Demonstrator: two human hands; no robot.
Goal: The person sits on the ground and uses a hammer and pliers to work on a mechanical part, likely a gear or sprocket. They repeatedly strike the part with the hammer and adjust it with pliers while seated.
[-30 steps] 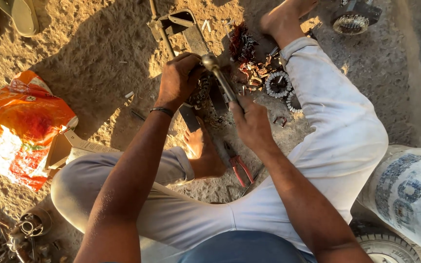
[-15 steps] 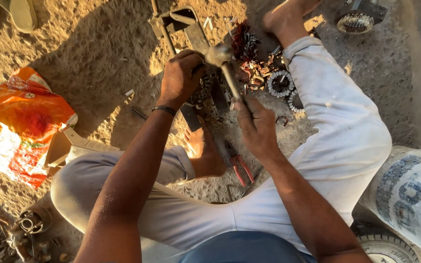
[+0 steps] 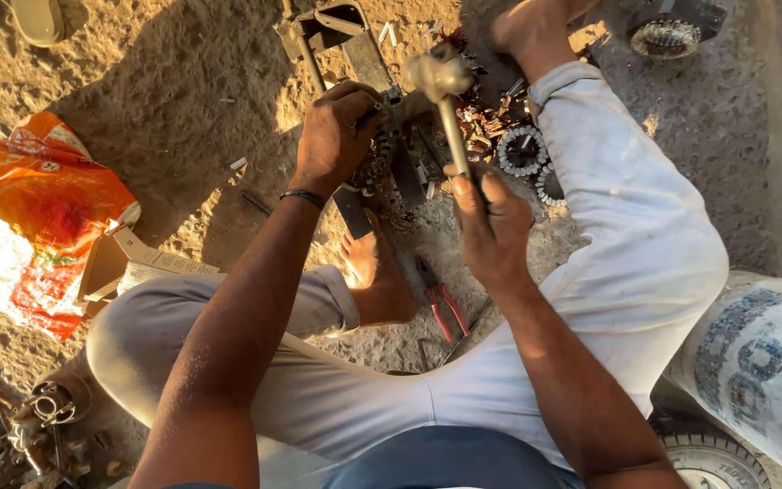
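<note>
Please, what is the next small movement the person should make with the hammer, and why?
Probably bring the hammer straight down onto the metal part that the left hand steadies. The right hand holds the hammer raised, head above the part, and the left fingers sit close, so the blow should be short and careful.

One hammer (image 3: 443, 91), one pair of pliers (image 3: 439, 299), two toothed rings (image 3: 522, 151).

The right hand (image 3: 491, 226) is raising the hammer (image 3: 445, 100): its head is now standing clear above the metal part (image 3: 382, 154), where it was resting low against it a second ago. The handle is tilting closer to upright. The left hand (image 3: 337, 136) is shifting slightly on the metal part.
</note>
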